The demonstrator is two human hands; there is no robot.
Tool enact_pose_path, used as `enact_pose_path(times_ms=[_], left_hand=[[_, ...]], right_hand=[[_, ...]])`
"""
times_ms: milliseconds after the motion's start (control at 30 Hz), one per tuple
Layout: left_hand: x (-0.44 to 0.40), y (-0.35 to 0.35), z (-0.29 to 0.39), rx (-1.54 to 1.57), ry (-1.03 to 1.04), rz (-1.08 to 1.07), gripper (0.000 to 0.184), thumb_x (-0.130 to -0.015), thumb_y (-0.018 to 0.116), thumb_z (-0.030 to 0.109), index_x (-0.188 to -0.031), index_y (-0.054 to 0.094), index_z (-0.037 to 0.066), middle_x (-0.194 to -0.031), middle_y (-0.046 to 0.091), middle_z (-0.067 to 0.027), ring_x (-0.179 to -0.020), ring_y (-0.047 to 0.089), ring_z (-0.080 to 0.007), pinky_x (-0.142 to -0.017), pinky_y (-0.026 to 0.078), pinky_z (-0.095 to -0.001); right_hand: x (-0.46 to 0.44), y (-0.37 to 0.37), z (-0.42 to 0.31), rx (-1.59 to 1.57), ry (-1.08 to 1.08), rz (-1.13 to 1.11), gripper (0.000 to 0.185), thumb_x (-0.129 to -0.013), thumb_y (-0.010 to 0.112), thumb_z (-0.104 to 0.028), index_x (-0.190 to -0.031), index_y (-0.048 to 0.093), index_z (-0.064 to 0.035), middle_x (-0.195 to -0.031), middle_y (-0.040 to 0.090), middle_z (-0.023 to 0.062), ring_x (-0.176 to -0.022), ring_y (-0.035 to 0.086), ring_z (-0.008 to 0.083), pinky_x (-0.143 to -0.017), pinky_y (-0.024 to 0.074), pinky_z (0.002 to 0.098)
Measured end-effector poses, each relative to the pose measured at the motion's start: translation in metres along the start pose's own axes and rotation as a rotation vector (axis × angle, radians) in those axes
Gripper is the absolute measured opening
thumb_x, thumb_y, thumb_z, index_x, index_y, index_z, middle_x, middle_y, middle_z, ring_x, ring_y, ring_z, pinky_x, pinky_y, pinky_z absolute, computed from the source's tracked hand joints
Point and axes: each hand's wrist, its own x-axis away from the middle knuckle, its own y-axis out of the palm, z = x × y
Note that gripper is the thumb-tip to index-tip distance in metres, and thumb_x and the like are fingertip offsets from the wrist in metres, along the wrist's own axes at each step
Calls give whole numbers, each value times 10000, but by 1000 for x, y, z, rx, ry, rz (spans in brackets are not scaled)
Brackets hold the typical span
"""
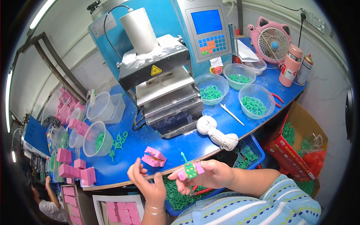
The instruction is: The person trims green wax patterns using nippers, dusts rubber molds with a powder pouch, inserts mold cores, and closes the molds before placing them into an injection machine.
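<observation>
Right hand (216, 174): gripped a pink block (200, 168) between thumb and fingers, lower centre of frame; green piece (190, 171) lay across the block, left of the thumb. Left hand (153, 187): released, loosely curled, below a notched pink piece (160, 157).

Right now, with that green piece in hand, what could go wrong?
1. The right hand grips the small pink block carrying the green piece, seemingly over a pile of loose green pieces. If dropped, it could get lost among them.
2. The notched pink block sits near the front edge of the blue table, close to the empty left hand; a stray knock might send it off.
</observation>
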Motion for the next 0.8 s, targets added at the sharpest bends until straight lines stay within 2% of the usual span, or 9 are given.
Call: enact_pose_path(times_ms=[67, 200, 333, 367, 400, 467, 500, 633, 800], left_hand=[[4, -9, 7, 177, 330, -18, 656, -756, 661, 474, -1144, 459, -15, -1060, 438, -140, -947, 466, -239, -811, 389, -357], [-2, -18, 40, 100, 571, -251, 509, -688, 751, 317, -1031, 526, 16, -967, 538, -116, -886, 514, -251, -755, 412, -342], [5, -17, 40, 167, 486, -236, 349, -593, 780, 128, -862, 584, 26, -809, 588, -93, -764, 551, -256, -705, 434, -345], [4, -19, 42, 146, 483, -220, 315, -606, 776, 121, -835, 583, 22, -791, 596, -88, -740, 554, -246, -695, 435, -333], [5, -20, 42, 147, 482, -221, 315, -606, 776, 121, -835, 583, 22, -791, 596, -88, -740, 554, -246, -695, 435, -333], [6, -22, 41, 124, 441, -241, 327, -597, 788, 110, -832, 579, 20, -802, 600, -94, -744, 556, -238, -691, 436, -327], [6, -22, 42, 124, 440, -239, 327, -597, 788, 110, -832, 579, 20, -802, 600, -94, -744, 556, -238, -691, 436, -327], [11, -21, 44, 136, 386, -283, 340, -598, 800, 108, -845, 581, 28, -822, 606, -100, -725, 569, -248, -675, 451, -329], [12, -20, 48, 255, 261, -289, 376, -592, 796, 109, -897, 590, 32, -773, 593, -96, -648, 567, -256, -603, 458, -327]], right_hand=[[-1, 1, 4, -27, -8, -31, 579, -953, 260, -382, -1341, 341, 40, -1130, 517, 110, -1009, 502, 190, -872, 385, 329], [0, 7, 9, 127, 5, 76, 547, -967, 256, -388, -1282, 414, 31, -1187, 503, 102, -1038, 488, 175, -890, 386, 330], [3, 0, 18, 346, 57, 163, 576, -961, 271, -457, -1241, 454, 11, -1175, 522, 98, -1007, 503, 175, -883, 408, 330], [5, 10, 5, 561, 145, 296, 531, -961, 311, -453, -1202, 443, 0, -1009, 568, 85, -871, 527, 140, -781, 445, 296], [7, 10, 5, 560, 144, 298, 531, -961, 311, -453, -1202, 443, 0, -1009, 568, 85, -871, 527, 140, -781, 445, 296], [9, 11, 5, 731, -45, 450, 404, -960, 391, -386, -1112, 423, -13, -831, 540, 41, -734, 499, 92, -666, 435, 248], [6, 14, 4, 626, -158, 445, 298, -942, 475, -282, -1054, 403, -16, -836, 516, 27, -671, 462, 52, -595, 409, 219], [2, 15, 4, 599, -126, 406, 199, -923, 517, -143, -1040, 407, -25, -779, 488, -9, -669, 421, 13, -578, 355, 186], [2, 17, 12, 679, -111, 420, 218, -903, 553, -147, -1013, 406, -30, -759, 479, -17, -625, 407, 10, -530, 345, 181]])
